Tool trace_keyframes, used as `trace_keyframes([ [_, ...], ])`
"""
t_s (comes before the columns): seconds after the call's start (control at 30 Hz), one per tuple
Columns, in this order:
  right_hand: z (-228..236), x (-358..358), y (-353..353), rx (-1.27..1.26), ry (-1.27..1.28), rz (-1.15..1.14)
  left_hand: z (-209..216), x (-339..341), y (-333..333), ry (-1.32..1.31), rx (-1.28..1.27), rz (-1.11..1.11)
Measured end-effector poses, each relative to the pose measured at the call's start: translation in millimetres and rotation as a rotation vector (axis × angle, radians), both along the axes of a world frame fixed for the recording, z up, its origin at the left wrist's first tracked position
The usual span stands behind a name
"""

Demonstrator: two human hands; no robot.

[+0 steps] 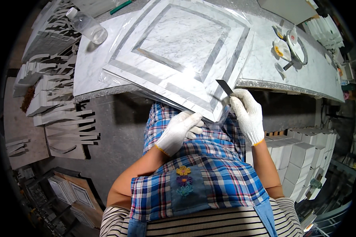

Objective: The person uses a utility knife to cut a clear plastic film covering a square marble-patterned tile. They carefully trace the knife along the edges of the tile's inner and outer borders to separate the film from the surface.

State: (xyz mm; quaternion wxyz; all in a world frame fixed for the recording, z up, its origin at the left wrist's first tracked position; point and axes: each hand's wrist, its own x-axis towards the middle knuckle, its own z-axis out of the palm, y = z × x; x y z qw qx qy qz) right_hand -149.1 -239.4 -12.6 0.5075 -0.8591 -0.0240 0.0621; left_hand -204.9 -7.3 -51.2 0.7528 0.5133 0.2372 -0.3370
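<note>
The marble panel (182, 37) lies on the desk (261, 59), its near corner jutting past the edge between both hands. The right hand (248, 115) pinches a dark blade (224, 87) slanting up-left over it; the left hand (178, 133), nearer that corner, has curled fingers, grip unclear.

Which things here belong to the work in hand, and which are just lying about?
Likely in use:
- tile, left hand at its near edge
- dark strip, in the right hand

Seemingly just lying about:
- bottle
- green stick
</note>
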Motion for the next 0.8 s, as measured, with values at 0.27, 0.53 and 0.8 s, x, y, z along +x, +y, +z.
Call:
trace_keyframes([
  [0.27,-5,11,-19,0.061,0.069,-0.123,-20,-1,-2,0.032,-0.293,0.159],
  [0.53,-9,58,-46,-0.011,-0.130,-0.179,-16,6,-9,0.049,-0.360,0.201],
  [0.8,-11,176,-57,-0.383,-0.337,-0.207,13,1,7,-0.159,0.241,0.261],
])
